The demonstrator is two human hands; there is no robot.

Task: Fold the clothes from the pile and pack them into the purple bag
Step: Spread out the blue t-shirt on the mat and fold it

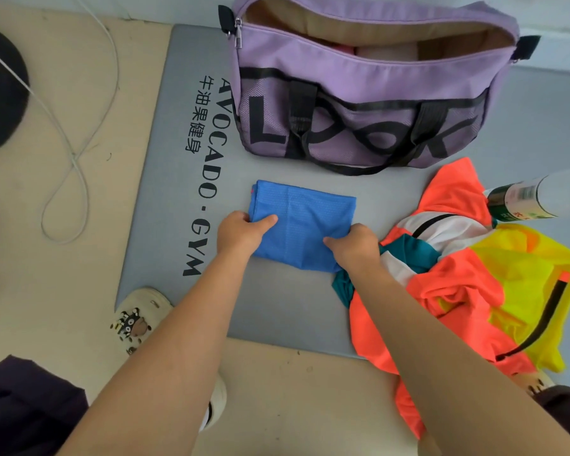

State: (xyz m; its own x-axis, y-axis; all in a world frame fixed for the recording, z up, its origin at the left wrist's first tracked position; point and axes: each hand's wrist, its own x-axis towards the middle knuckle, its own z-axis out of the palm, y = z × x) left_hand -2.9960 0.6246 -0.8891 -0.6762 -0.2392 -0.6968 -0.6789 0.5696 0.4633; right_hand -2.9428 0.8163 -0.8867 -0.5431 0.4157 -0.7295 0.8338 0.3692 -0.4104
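On grey mat [277, 311], blue garment [305, 222] folded into rect, both hands [241, 233] pinching it

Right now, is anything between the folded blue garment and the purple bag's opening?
Nothing visible. Both hands grip the blue garment, left hand, right hand. Bare grey mat separates it from the purple bag, whose zip is open; its near wall must be cleared.

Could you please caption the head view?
Both hands grip a folded blue garment before the open purple bag.
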